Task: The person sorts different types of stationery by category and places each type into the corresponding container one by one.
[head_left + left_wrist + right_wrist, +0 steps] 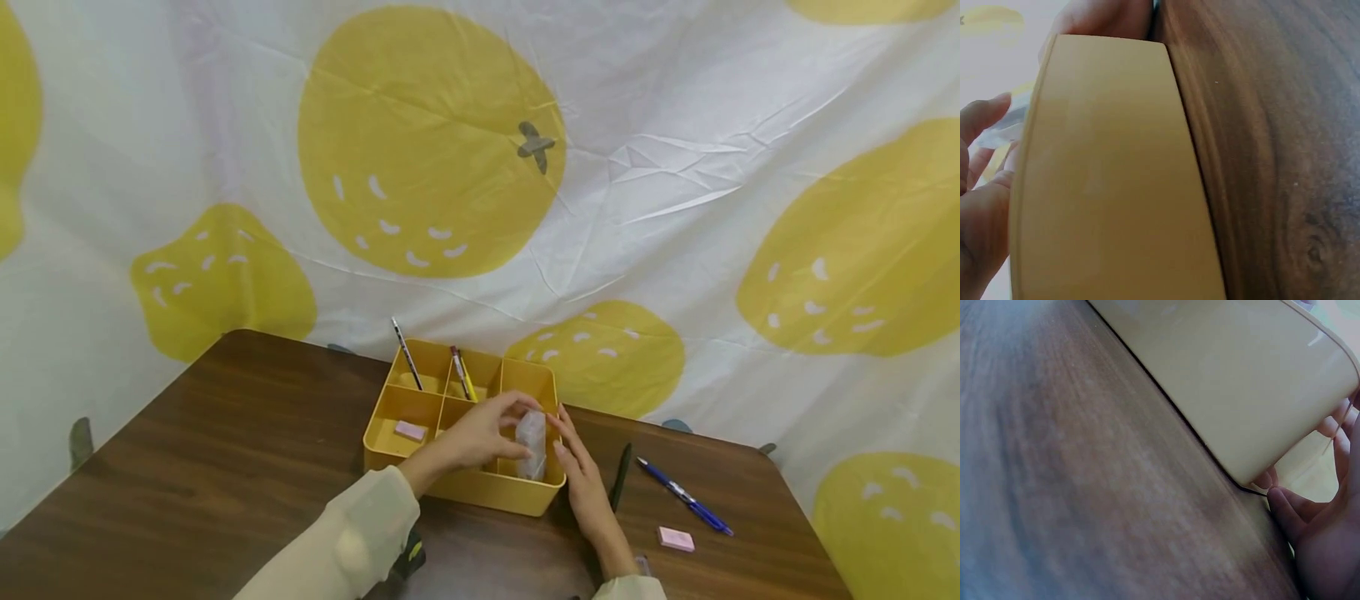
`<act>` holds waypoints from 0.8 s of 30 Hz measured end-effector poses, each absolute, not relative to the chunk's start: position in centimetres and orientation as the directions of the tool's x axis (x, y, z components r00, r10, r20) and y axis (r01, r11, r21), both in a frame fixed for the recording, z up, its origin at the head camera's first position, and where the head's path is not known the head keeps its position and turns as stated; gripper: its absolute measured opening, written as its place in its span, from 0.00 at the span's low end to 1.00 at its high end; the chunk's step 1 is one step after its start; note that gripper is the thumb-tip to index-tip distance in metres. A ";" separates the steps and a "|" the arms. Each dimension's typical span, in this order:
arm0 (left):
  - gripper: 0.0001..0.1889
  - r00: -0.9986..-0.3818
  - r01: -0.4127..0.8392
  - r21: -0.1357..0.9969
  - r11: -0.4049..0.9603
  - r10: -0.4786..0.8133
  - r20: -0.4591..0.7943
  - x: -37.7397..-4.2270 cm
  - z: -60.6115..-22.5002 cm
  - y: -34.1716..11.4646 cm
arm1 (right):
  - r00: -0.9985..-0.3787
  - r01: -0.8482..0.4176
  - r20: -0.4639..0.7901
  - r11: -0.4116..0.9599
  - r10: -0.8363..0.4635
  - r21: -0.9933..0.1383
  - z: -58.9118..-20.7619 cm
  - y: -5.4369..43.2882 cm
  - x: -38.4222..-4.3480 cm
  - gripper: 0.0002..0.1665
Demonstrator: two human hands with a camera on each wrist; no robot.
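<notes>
A yellow organizer box (pixel 480 493) with several compartments stands on the dark wooden table. My left hand (pixel 483 429) reaches over its front wall and pinches a translucent, block-like plastic item (pixel 531 446), thumb on the near left side and fingers at the top. This item stands upright in the front right compartment; its exact kind does not show. In the left wrist view the clear item (pixel 1007 128) appears between fingers and thumb, partly behind the box wall. My right hand (pixel 585 483) lies along the box's right side, fingers extended at the rim; the right wrist view has its thumb (pixel 1286 509) by the box corner.
A pink eraser (pixel 410 430) lies in the front left compartment; a pencil (pixel 407 354) and pens (pixel 462 373) lean in the back ones. Right of the box are a black pen (pixel 621 477), a blue pen (pixel 684 495) and another pink eraser (pixel 676 539). A fruit-print curtain (pixel 600 250) hangs behind.
</notes>
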State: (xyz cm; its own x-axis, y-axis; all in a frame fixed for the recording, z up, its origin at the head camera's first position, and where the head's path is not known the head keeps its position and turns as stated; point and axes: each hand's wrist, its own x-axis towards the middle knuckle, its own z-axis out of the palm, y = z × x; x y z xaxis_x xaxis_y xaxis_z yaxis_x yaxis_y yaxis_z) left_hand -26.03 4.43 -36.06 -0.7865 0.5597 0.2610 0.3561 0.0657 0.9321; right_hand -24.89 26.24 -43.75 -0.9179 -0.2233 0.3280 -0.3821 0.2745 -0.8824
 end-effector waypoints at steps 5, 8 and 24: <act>0.30 -0.786 0.427 0.894 0.133 0.544 0.294 -26.6 -36.3 3.9 | -0.917 -0.382 0.328 0.267 -0.227 -0.885 -43.7 26.2 -24.9 0.25; 0.30 -0.769 0.529 0.813 0.244 0.542 0.338 -26.9 -36.1 3.5 | -0.918 -0.377 0.322 0.264 -0.229 -0.888 -43.8 26.2 -24.9 0.24; 0.30 -0.781 0.591 0.678 0.437 0.521 0.345 -27.7 -36.4 2.5 | -0.910 -0.391 0.335 0.243 -0.243 -0.887 -43.8 26.2 -25.0 0.24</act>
